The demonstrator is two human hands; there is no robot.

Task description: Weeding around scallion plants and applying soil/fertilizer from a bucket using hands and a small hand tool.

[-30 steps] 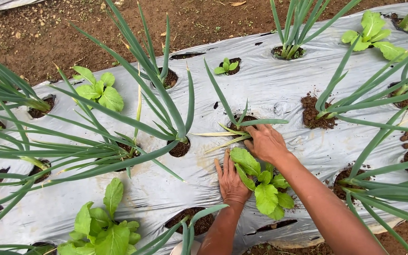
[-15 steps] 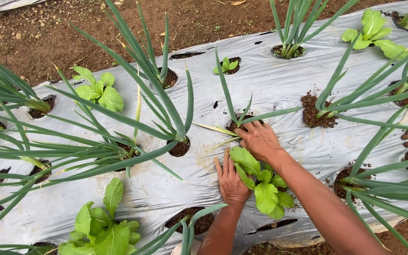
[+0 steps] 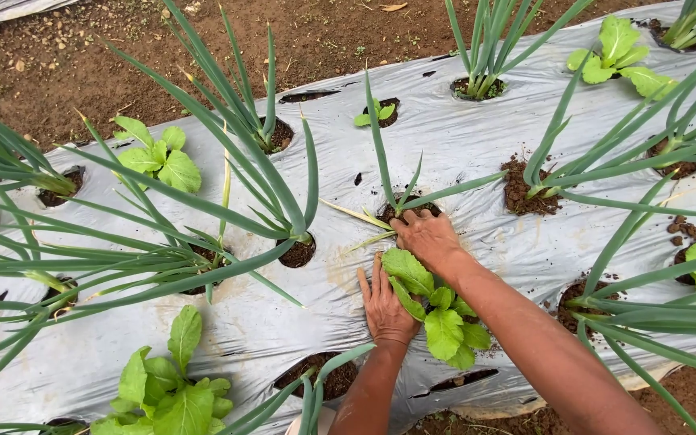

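Right hand (image 3: pixel 427 238) w/ fingers curled together is gripping the onion (image 3: pixel 400 205) base in its hole; left hand (image 3: pixel 386 302) lying flat, fingers apart, on mulch (image 3: pixel 477 153); stalks looking light, soft, snappable, so hold low.

Your left hand (image 3: pixel 386 306) lay flat on the plastic sheet (image 3: pixel 461 153), just left of the leafy seedling (image 3: pixel 437 310), touching its leaves. Your right hand (image 3: pixel 427 236) rested just beyond that seedling, at the near edge of the hole holding the small onion plant (image 3: pixel 396 189). A larger onion plant (image 3: pixel 283 209) stood to the left of both hands. Far beyond the sheet lay bare soil (image 3: pixel 122 56). Another leafy seedling (image 3: pixel 167 391) sat near left.
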